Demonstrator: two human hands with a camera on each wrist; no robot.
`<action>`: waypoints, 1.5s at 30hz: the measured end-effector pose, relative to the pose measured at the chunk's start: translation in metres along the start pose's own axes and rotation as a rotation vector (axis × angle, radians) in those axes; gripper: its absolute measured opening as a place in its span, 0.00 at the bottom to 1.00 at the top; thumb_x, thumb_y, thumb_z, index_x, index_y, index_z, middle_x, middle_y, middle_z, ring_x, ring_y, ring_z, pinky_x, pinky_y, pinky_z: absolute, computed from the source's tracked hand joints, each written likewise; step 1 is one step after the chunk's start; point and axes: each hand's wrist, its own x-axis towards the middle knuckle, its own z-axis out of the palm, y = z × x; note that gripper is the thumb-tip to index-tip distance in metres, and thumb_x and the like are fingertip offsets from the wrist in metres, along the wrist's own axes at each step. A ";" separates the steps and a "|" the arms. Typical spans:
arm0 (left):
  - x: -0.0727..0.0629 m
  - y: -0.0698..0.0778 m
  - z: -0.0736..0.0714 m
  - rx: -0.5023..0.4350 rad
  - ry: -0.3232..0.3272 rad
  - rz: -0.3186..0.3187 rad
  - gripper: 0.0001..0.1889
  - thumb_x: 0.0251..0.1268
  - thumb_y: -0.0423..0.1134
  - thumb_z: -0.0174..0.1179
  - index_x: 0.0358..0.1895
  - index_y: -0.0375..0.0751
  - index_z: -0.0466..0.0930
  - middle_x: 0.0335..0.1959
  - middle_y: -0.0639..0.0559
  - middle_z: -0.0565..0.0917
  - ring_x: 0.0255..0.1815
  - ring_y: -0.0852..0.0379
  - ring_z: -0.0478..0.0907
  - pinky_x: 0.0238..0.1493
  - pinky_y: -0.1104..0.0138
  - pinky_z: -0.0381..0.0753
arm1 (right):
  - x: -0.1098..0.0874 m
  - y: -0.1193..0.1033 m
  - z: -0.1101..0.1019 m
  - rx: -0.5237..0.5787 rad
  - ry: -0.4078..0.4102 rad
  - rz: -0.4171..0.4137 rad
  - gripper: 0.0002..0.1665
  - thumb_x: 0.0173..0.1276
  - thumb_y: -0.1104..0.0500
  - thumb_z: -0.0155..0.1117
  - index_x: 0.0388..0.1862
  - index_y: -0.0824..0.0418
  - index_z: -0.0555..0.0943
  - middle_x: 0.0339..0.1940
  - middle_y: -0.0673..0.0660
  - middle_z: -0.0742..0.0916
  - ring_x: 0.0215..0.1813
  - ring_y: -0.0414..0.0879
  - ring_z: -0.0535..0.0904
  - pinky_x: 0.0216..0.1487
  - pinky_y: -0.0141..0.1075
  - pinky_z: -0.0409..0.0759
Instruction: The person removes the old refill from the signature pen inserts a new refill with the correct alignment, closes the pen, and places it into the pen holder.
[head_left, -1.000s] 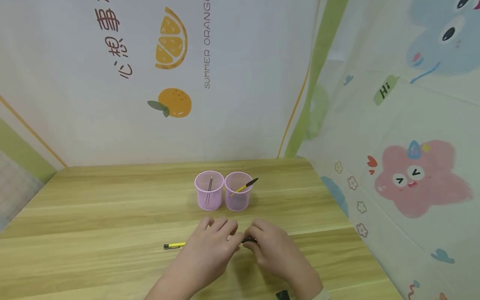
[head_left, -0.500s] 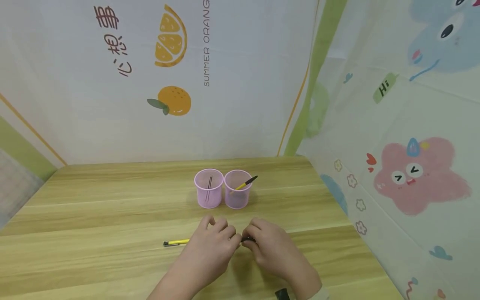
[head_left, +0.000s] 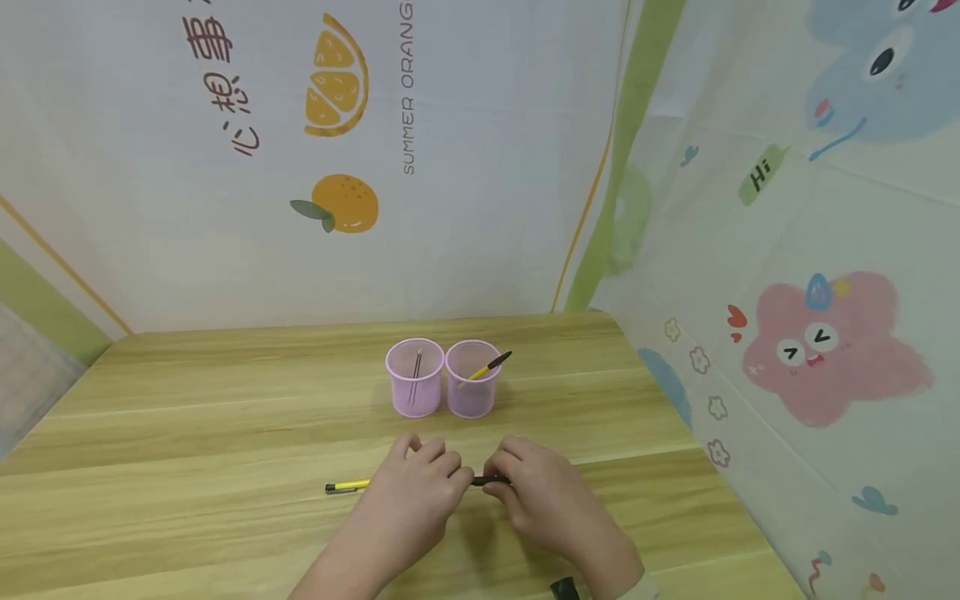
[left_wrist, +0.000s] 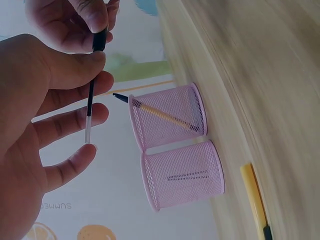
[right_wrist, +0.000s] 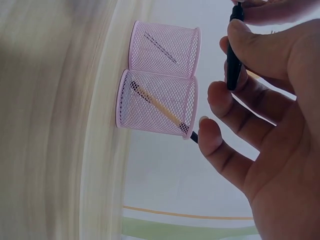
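Observation:
In the left wrist view my left hand (head_left: 420, 492) pinches a thin pen refill (left_wrist: 90, 102), black with a clear tail end, between thumb and forefinger. My right hand (head_left: 540, 496) pinches the black tapered front section of a pen (right_wrist: 233, 65). Refill and front section line up end to end, and the refill appears to enter the section; the join is partly covered by fingertips. On the table, to the left of the left hand, lies a yellow pen barrel (head_left: 349, 485) with a black clip end. Its other end is hidden behind the hand in the head view.
Two pink mesh cups stand side by side beyond the hands. Thin dark refills lean in the left cup (head_left: 405, 402); a yellow pen with a black end leans in the right cup (head_left: 471, 405). A dark object (head_left: 565, 588) shows near the right wrist. Printed cloth hangs behind the wooden table (head_left: 187, 417).
My left hand has shifted slightly left, away from the right hand, so more of the black length between them shows. The right hand has hardly moved. Barrel and cups stay put.

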 end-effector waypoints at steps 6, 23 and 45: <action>-0.003 -0.006 -0.003 -0.005 -0.015 -0.026 0.14 0.41 0.35 0.77 0.30 0.54 0.82 0.29 0.63 0.80 0.34 0.60 0.73 0.48 0.59 0.76 | 0.000 0.003 -0.001 0.016 0.017 0.010 0.06 0.69 0.58 0.76 0.39 0.54 0.86 0.37 0.42 0.83 0.35 0.32 0.75 0.38 0.25 0.78; -0.018 -0.024 -0.004 -0.092 0.016 -0.120 0.14 0.45 0.31 0.76 0.31 0.53 0.84 0.29 0.64 0.81 0.34 0.60 0.75 0.49 0.58 0.78 | 0.000 0.008 -0.005 0.039 0.043 0.022 0.05 0.70 0.59 0.76 0.40 0.55 0.86 0.38 0.43 0.84 0.36 0.32 0.76 0.39 0.27 0.81; -0.008 -0.049 0.007 -0.544 0.048 -0.361 0.04 0.66 0.33 0.72 0.36 0.46 0.86 0.30 0.58 0.87 0.31 0.63 0.82 0.33 0.67 0.82 | -0.002 0.005 0.001 0.025 0.013 0.057 0.04 0.71 0.58 0.74 0.40 0.54 0.86 0.37 0.42 0.84 0.35 0.31 0.74 0.38 0.27 0.79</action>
